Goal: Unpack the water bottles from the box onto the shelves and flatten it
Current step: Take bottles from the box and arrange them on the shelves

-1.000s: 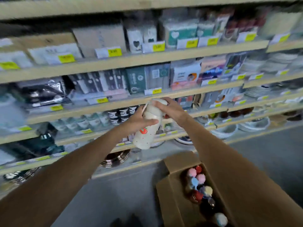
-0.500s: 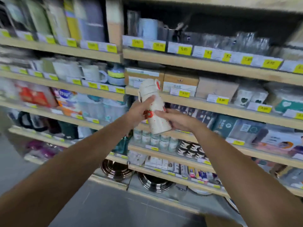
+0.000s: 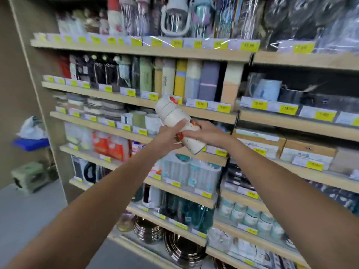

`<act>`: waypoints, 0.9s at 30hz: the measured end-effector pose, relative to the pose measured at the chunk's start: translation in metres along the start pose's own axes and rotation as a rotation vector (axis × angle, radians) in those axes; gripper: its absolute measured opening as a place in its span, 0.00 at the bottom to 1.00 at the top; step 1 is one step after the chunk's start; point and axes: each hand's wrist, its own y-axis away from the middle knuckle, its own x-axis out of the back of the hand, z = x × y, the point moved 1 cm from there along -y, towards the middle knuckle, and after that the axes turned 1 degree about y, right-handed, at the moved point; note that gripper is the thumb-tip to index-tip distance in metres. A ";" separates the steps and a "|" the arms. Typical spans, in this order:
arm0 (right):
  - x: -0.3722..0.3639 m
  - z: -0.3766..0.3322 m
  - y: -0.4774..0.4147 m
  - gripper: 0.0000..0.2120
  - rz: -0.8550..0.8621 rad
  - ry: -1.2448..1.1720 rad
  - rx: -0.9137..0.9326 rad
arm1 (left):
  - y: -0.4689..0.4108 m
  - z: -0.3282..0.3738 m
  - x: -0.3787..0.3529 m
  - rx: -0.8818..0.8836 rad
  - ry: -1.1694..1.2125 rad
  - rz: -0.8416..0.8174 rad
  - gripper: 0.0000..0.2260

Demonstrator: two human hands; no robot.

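- The view has swung up and to the left since half a second ago: the end panel [image 3: 48,105] of the shelves [image 3: 136,52] now shows on the left, and a top row of plastic-wrapped bottles [image 3: 174,16] has come into sight.
- The box, seen at the lower right a second ago, has passed out of view as the head lifted.
- The water bottle [image 3: 174,115], white with red spots, is held up in the air in both hands as before, now in front of the shelf edge lined with yellow price tags [image 3: 201,104], just under a row of upright boxed goods [image 3: 180,78].
- It is tilted as it was, cap up and to the left, base down and to the right.
- The left hand [image 3: 167,138] grips it from the left side, thumb laid along the body, the other fingers curled underneath.
- The right hand [image 3: 206,133] wraps the lower body from the right, fingers bent round it.
- The two hands nearly meet at the bottle's middle; the cap end stands clear above them and the base shows just below the right hand.
- Mugs [image 3: 139,119] sit on the shelf just left of the bottle.
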 end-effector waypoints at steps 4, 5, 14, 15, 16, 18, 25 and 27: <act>-0.029 -0.048 -0.064 0.14 0.030 0.056 0.135 | -0.027 0.035 0.057 -0.074 0.144 0.047 0.23; -0.038 -0.061 -0.083 0.13 0.045 0.071 0.172 | -0.037 0.045 0.075 -0.095 0.162 0.057 0.23; -0.088 -0.142 -0.247 0.14 0.206 0.229 0.432 | -0.136 0.133 0.188 -0.221 0.241 0.008 0.21; -0.092 -0.154 -0.268 0.15 0.209 0.257 0.459 | -0.147 0.147 0.200 -0.230 0.225 -0.011 0.22; -0.095 -0.162 -0.282 0.17 0.206 0.286 0.479 | -0.154 0.155 0.209 -0.231 0.222 -0.007 0.22; -0.103 -0.189 -0.324 0.19 0.199 0.296 0.530 | -0.179 0.182 0.236 -0.271 0.209 0.039 0.22; -0.126 -0.260 -0.416 0.26 0.261 0.299 0.662 | -0.227 0.258 0.309 -0.486 0.117 0.176 0.23; -0.131 -0.275 -0.438 0.28 0.306 0.279 0.688 | -0.244 0.278 0.324 -0.548 0.084 0.192 0.22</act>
